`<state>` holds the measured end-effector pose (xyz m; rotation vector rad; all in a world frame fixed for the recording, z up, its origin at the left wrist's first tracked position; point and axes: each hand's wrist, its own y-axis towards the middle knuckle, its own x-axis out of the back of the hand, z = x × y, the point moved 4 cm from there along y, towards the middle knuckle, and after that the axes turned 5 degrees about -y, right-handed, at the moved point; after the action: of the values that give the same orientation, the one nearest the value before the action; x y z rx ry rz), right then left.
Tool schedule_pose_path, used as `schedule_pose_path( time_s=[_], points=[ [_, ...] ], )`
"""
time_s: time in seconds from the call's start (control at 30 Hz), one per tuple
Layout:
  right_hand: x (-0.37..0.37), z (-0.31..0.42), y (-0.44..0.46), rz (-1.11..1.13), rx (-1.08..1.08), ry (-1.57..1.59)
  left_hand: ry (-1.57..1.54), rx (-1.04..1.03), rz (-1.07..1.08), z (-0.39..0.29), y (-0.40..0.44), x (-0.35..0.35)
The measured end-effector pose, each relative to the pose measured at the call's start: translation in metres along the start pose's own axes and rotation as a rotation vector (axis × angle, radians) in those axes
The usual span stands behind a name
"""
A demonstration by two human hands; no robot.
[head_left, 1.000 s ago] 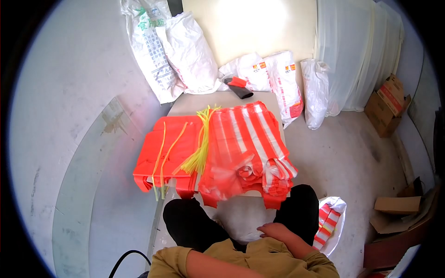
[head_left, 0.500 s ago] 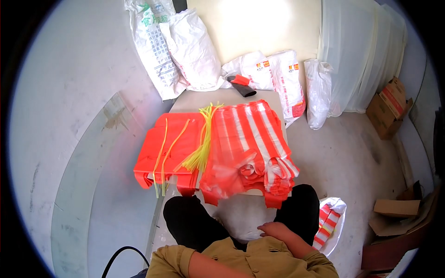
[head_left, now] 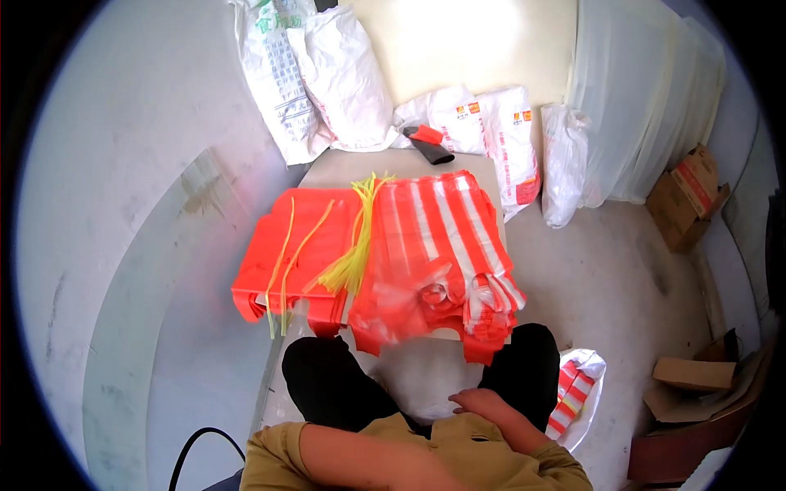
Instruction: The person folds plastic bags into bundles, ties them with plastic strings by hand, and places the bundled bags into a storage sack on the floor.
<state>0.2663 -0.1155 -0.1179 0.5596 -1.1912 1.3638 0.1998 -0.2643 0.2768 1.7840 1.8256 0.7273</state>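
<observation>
Nothing shows in the loose right hand [head_left: 483,403], resting near the lap. Striped bags [head_left: 446,221] lie ahead of it, beside yellow strips [head_left: 352,266]. Just the left arm [head_left: 368,460] shifts slightly, its hand hidden; the bags stay untouched.

White sacks [head_left: 348,86] side by side; cardboard box [head_left: 678,214] near translucent curtain [head_left: 647,106].

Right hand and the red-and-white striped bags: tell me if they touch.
Apart. The head view shows the right hand below the striped bags, with part of a black trouser leg visible in the gap between them.
</observation>
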Motion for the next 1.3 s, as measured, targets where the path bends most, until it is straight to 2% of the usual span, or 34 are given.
schedule_pose_path(
  time_s=[0.07, 0.13, 0.2, 0.23, 0.27, 0.3, 0.33, 0.4, 0.47, 0.5, 0.6, 0.7, 0.8, 0.93, 1.1, 1.2, 1.3],
  points=[
    [0.0, 0.002, 0.0, 0.004, -0.004, 0.008, 0.133, 0.216, 0.072, 0.006, -0.026, 0.015],
    [-0.006, -0.002, 0.001, -0.026, 0.019, 0.029, 0.309, 0.569, 0.142, 0.027, -0.072, 0.038],
    [-0.008, -0.002, 0.001, 0.005, 0.016, -0.004, -0.072, 0.604, -0.338, 0.01, -0.084, 0.087],
    [-0.007, -0.002, 0.002, 0.017, 0.014, -0.02, 0.194, 0.569, -0.533, 0.007, -0.101, 0.104],
    [-0.005, -0.002, 0.004, 0.028, 0.011, -0.036, 0.568, 0.766, -0.679, 0.017, -0.129, 0.125],
    [-0.005, -0.002, 0.005, 0.039, 0.005, -0.049, 0.873, 1.023, -0.799, 0.026, -0.159, 0.144],
    [-0.005, -0.001, 0.005, 0.052, -0.002, -0.059, 1.287, 1.526, -0.824, 0.041, -0.198, 0.167],
    [-0.005, -0.003, 0.004, 0.035, -0.004, -0.068, 2.192, 1.6, -0.448, 0.074, -0.297, 0.173],
    [-0.005, -0.004, 0.002, 0.022, -0.008, -0.079, 1.588, 1.737, -0.783, 0.038, -0.272, 0.166],
    [-0.005, -0.004, 0.0, 0.019, -0.012, -0.086, 1.273, 1.764, -0.917, 0.028, -0.264, 0.164],
    [0.001, -0.002, -0.004, 0.007, -0.026, -0.104, 1.228, 1.795, -1.068, 0.021, -0.287, 0.167],
    [0.009, 0.004, -0.011, -0.012, -0.044, -0.124, 1.341, 1.829, -1.121, 0.032, -0.333, 0.178],
    [0.014, 0.011, -0.017, -0.069, -0.028, -0.129, 1.572, 1.627, -1.242, 0.045, -0.368, 0.187],
    [0.012, 0.014, -0.022, -0.172, 0.009, -0.07, 1.628, 1.668, -1.251, 0.036, -0.348, 0.192],
    [0.011, 0.018, -0.02, -0.193, 0.041, -0.171, 1.683, 1.704, -1.192, 0.043, -0.347, 0.188],
    [0.012, 0.021, -0.019, -0.191, 0.063, -0.211, 1.941, 1.518, -1.042, 0.045, -0.325, 0.175],
    [0.01, 0.022, -0.016, -0.194, 0.064, -0.179, 1.568, 1.544, -1.226, 0.053, -0.323, 0.17]
  ],
)
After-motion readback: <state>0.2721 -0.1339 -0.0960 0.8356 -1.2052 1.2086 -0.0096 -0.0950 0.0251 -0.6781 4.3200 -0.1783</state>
